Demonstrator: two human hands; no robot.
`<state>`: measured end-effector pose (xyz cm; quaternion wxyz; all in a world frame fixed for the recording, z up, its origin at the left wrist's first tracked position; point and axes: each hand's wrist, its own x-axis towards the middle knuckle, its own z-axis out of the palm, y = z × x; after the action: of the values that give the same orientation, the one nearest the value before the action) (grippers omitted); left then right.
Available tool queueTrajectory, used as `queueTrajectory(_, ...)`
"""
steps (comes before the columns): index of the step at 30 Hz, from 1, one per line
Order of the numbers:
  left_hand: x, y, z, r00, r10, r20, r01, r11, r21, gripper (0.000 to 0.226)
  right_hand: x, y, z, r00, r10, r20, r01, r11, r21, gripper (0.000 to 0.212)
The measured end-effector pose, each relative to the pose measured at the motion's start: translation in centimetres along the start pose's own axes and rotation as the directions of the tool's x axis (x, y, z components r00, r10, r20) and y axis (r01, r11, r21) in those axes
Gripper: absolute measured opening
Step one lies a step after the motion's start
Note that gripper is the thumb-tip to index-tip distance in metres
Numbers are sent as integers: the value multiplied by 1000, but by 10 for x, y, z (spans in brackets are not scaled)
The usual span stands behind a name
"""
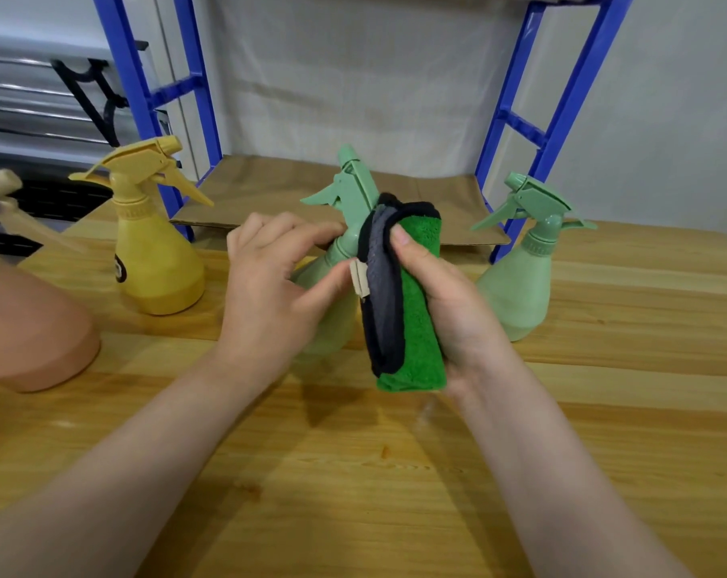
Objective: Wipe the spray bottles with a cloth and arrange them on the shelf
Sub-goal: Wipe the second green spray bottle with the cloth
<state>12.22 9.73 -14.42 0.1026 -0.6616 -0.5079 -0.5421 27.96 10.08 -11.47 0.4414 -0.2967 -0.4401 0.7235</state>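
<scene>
A pale green spray bottle (349,189) stands at the middle of the wooden table (353,473). My left hand (274,281) grips its neck and shoulder. My right hand (445,306) holds a folded green cloth (416,319) with a black and grey edge, pressed against the bottle's right side. The cloth hides much of the bottle's body. A second pale green spray bottle (516,281) stands to the right, a yellow spray bottle (153,252) to the left, and a terracotta-coloured bottle (28,327) at the far left edge.
Behind the table stands a blue metal shelf frame (562,106) with a brown board (270,189) as its shelf at table height. A white sheet hangs behind it. Grey blinds and a black bracket are at the far left.
</scene>
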Motion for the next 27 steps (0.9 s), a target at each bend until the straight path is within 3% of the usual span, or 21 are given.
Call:
queueTrajectory(6,0,-1,2,999,-40,25,40,999,-1,38,3,3,0,1000,16,1,-16,990,139,19)
queueTrajectory(15,-4,-2,4,991,-12,133,7,999,35,36,1,-6,-6,986,-78,-149,69,996,-65,18)
queueTrajectory(21,-4,0,0,986,-41,164,39,999,15,34,-3,-29,-24,971,-68,-230,25,982,-185,17)
queueTrajectory(27,-8,-2,4,983,-31,181,33,999,-5,31,-24,-48,-52,945,-48,-323,-15,982,-189,18)
